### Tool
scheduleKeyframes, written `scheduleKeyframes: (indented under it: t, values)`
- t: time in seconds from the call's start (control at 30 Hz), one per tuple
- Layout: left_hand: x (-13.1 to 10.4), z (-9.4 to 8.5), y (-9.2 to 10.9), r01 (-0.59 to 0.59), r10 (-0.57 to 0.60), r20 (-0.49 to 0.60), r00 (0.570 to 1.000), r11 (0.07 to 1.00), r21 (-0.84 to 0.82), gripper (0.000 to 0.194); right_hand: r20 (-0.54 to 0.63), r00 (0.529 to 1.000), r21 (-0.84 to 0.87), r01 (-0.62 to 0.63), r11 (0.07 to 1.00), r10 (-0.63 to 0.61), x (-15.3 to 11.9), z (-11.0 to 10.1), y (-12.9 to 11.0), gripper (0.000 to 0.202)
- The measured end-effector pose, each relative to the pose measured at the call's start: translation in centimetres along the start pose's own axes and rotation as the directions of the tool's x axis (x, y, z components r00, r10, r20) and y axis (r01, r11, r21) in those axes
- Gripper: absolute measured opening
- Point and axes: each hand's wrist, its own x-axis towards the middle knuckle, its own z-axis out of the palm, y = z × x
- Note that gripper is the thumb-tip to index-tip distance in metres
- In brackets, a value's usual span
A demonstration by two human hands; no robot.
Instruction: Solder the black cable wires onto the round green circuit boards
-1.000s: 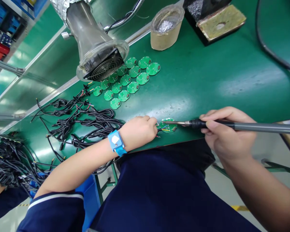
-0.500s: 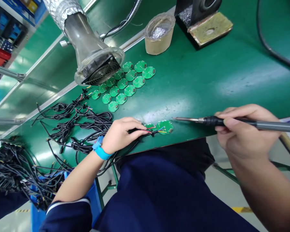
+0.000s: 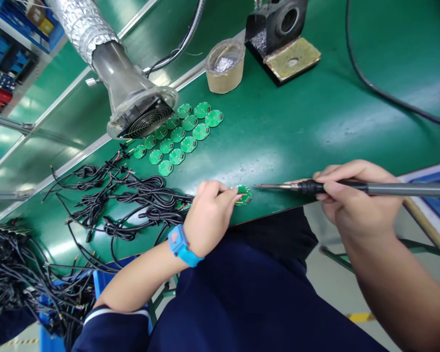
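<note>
The right hand (image 3: 357,215) is closed around the grip of a soldering iron (image 3: 308,187), whose tip points left and sits just beside a green circuit board (image 3: 246,189), apart from it. The board lies near the front edge of the tabletop (image 3: 297,137). The left hand (image 3: 209,215), fitted with a blue wrist strap (image 3: 185,247), has its thumb and fingers pinched together on a red wire (image 3: 243,195) at the board's left side. Bundled black cables (image 3: 146,188) lie to the left. Behind the left hand, further round boards (image 3: 176,156) stand in rows, partly beneath a fume extractor nozzle (image 3: 128,83). An iron stand (image 3: 273,32) with a yellow sponge (image 3: 304,55) occupies the rear.
</note>
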Motion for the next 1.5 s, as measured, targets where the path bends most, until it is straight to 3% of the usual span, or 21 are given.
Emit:
scheduleKeyframes:
  t: [0.2, 0.33, 0.47, 0.63, 0.87, 1.2, 1.37, 1.5]
  values:
    - [0.2, 2.5, 0.2, 0.094, -0.096, -0.045, 0.994, 0.995, -0.036, 0.021, 0.092, 0.996, -0.076, 0.012, 0.997, -0.005, -0.2, -0.5, 0.3, 0.003]
    - [0.4, 2.6, 0.0, 0.045, -0.046, -0.079, 0.996, 0.999, -0.01, 0.021, 0.121, 0.993, -0.082, 0.01, 0.997, 0.0, -0.3, -0.6, 0.5, 0.004]
    - [0.5, 2.5, 0.0, 0.005, -0.005, -0.013, 1.0, 1.0, 0.003, 0.018, 0.11, 0.994, -0.112, 0.023, 0.993, -0.011, -0.3, -0.6, 0.7, 0.002]
    - [0.6, 2.4, 0.0, 0.014, -0.016, 0.064, 0.998, 0.999, 0.033, 0.018, 0.137, 0.99, -0.169, 0.007, 0.986, 0.016, -0.5, -0.6, 0.7, 0.003]
    - [0.8, 2.8, -0.1, 0.029, -0.035, 0.081, 0.996, 0.997, 0.07, 0.019, 0.165, 0.986, -0.226, 0.016, 0.974, 0.022, -0.6, -0.7, 0.5, 0.004]
    - [1.3, 2.7, 0.3, 0.099, -0.112, 0.141, 0.984, 0.99, 0.096, 0.019, 0.173, 0.985, -0.189, 0.047, 0.981, -0.014, -0.5, -0.7, 0.8, 0.004]
    - [1.4, 2.6, 0.4, 0.108, -0.125, 0.156, 0.98, 0.988, 0.109, 0.019, 0.067, 0.996, -0.015, 0.066, 0.998, -0.064, -0.3, 0.1, 0.4, 0.004]
    - [1.2, 2.7, 0.4, 0.077, -0.092, 0.13, 0.987, 0.99, 0.117, 0.02, 0.072, 0.995, -0.019, 0.072, 0.997, -0.07, -0.3, 0.2, 0.3, 0.004]
